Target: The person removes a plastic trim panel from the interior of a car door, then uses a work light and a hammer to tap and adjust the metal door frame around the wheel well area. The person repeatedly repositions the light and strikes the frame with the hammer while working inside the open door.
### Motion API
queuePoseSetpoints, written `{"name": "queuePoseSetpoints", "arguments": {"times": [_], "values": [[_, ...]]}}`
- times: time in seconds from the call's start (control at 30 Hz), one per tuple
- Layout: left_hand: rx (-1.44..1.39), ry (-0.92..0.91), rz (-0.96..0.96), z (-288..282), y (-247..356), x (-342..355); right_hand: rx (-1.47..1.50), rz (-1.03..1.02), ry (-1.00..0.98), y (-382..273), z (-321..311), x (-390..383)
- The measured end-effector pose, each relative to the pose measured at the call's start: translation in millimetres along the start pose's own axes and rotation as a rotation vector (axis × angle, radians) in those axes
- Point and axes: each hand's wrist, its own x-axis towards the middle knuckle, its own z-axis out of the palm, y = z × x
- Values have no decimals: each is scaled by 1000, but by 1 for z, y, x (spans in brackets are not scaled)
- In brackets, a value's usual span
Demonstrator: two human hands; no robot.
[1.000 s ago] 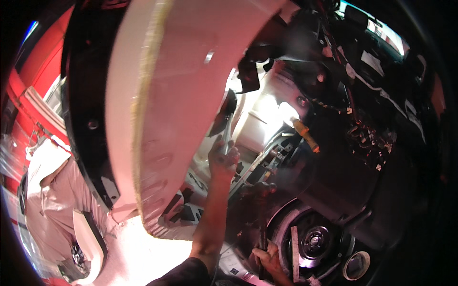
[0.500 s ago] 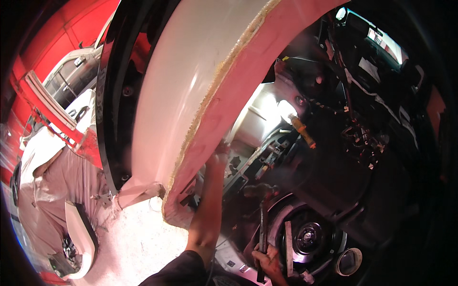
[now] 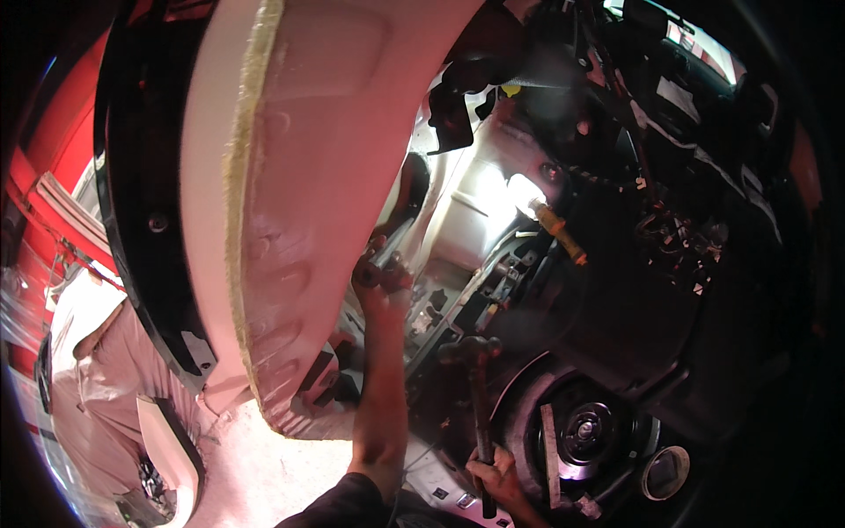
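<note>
Low in the picture, my right hand (image 3: pixel 495 476) is wrapped round the handle of a hammer (image 3: pixel 478 387), its head up. My left arm reaches up inside the open rear side of a car body, behind a pale quarter panel (image 3: pixel 304 176) with a rough, yellowish edge. At the arm's end, my left hand (image 3: pixel 378 286) is closed beside the panel's inner face, around something shiny and metallic whose kind I cannot make out. The hammer head is to the right of my left forearm, apart from it.
A lit work lamp (image 3: pixel 554 227) with a yellow handle shines on the inner wheel housing (image 3: pixel 466 216). Below right lie a spare wheel (image 3: pixel 585 431) and a round ring-shaped item (image 3: pixel 664 473). Loose wiring (image 3: pixel 678 233) hangs at right. A plastic-covered shape (image 3: pixel 106 378) stands at left.
The view has shifted, so the panel's inner face shows more and stands further left. My left hand and the metal thing in it now show clearly. The hammer stays in my right hand.
</note>
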Motion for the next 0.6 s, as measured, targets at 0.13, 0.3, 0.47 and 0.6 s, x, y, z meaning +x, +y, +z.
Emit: {"name": "queuePoseSetpoints", "arguments": {"times": [0.13, 0.3, 0.47, 0.6], "values": [[91, 10, 55, 5, -8, 17, 12, -3, 4, -10, -1, 8], [174, 31, 87, 14, -13, 25, 55, -5, -45, -16, -4, 16], [28, -39, -188, 20, 6, 5, 21, 37, -16, -12, -4, 21], [32, -84, -193, 10, 3, 3, 62, -8, -36, -4, -2, 23]]}}
